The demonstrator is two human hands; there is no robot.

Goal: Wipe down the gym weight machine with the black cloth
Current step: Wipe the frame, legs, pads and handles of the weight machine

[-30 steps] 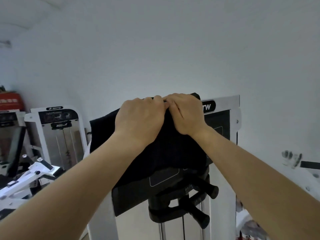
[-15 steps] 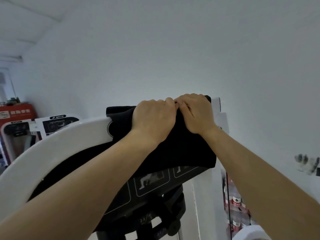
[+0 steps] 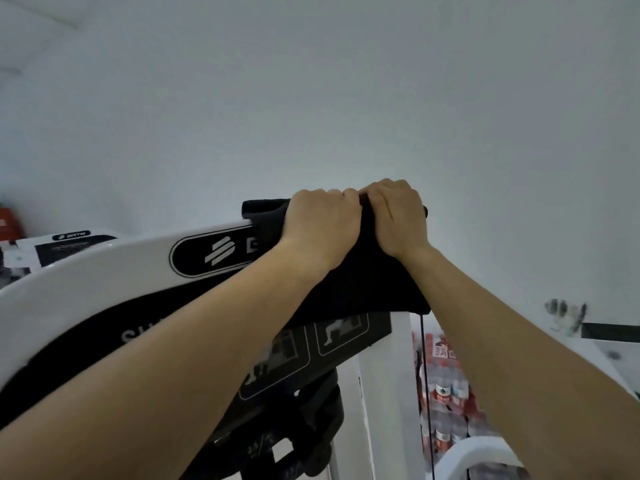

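The black cloth is draped over the top edge of the white weight machine, hanging down its front. My left hand and my right hand sit side by side on the cloth at the machine's top, fingers curled over the far edge and gripping the cloth there. Below the cloth show a black instruction panel with exercise pictograms and a black logo badge on the white cover. My fingertips are hidden behind the top edge.
A white wall rises close behind the machine. Another white machine stands at the far left. Stacked water bottles sit low on the right behind a thin black cable. Black adjustment knobs hang under the panel.
Both hands have slid the cloth to the right along the machine's top, uncovering more of the white cover and the logo badge. The view has drawn closer and tilted up.
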